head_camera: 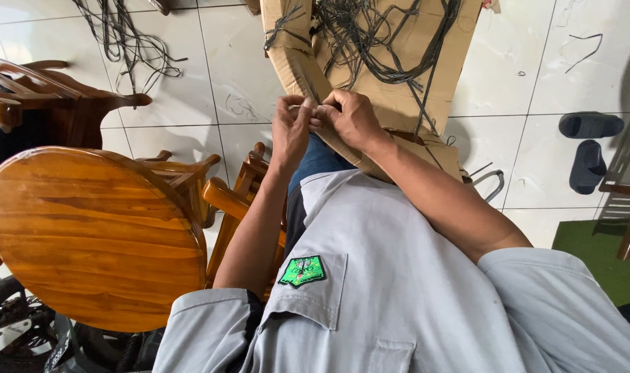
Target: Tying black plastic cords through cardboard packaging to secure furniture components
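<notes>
down in front of the person's lap, the left hand (289, 131) and the right hand (349, 119) meet fingertip to fingertip, pinched together over something small and thin at the edge of a flattened brown cardboard box (398, 97); what exactly sits between the fingers is too small to tell, though it looks like a strand from the tangle of thin black cords (370, 38) spread across the cardboard just above the hands. both hands are curled tight, thumbs pressed against forefingers, the right knuckles facing the camera, the left wrist bent inward. the cardboard leans across the person's knees and reaches up to the top of the frame. the person wears a pale grey short-sleeved shirt (411, 290) with a green embroidered patch (302, 270) on the chest pocket. to the left stands a round, glossy, honey-coloured wooden table top (87, 235), with the carved wooden arm of a chair (225, 200) just beside it. a second loose heap of black cords (125, 41) lies on the white tiled floor (211, 83) at upper left. well apart at right, a pair of dark slip-on sandals (588, 145) rests on the tiles, near a green mat (598, 255).
</notes>
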